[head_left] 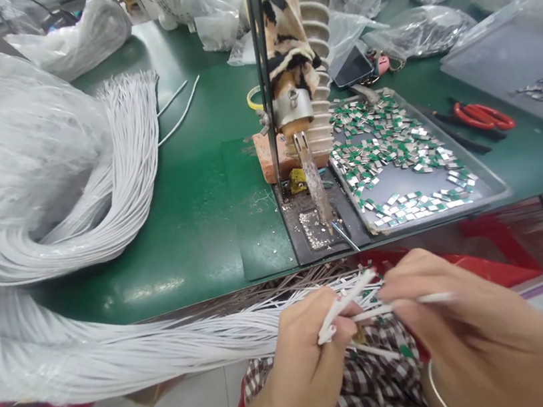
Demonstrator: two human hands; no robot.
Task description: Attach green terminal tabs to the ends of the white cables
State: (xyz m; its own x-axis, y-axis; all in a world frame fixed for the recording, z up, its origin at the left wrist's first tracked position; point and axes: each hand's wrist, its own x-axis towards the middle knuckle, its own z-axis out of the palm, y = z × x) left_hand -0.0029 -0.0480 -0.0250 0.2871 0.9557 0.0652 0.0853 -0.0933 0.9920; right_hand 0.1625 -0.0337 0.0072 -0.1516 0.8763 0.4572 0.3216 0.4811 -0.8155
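My left hand point(306, 350) is closed around white cables point(349, 304), whose ends stick out past the thumb and fingers. Close by on the right, my right hand point(474, 320) pinches a thin white cable point(434, 298) between thumb and fingers, somewhat blurred by motion. Both hands are over my lap, in front of the table edge. A long bundle of white cables point(171, 352) runs in from the left and passes behind my left hand. Small green-and-silver connector boards point(406, 351) show at some cable ends below the hands.
Beyond the hands stands a soldering iron point(316, 183), its tip down over a dark plate point(302, 246) with solder bits. A tray point(497, 192) of small connectors point(394, 139) lies to its right, near red-handled pliers point(481, 114). More cables in plastic point(30, 136) cover the left.
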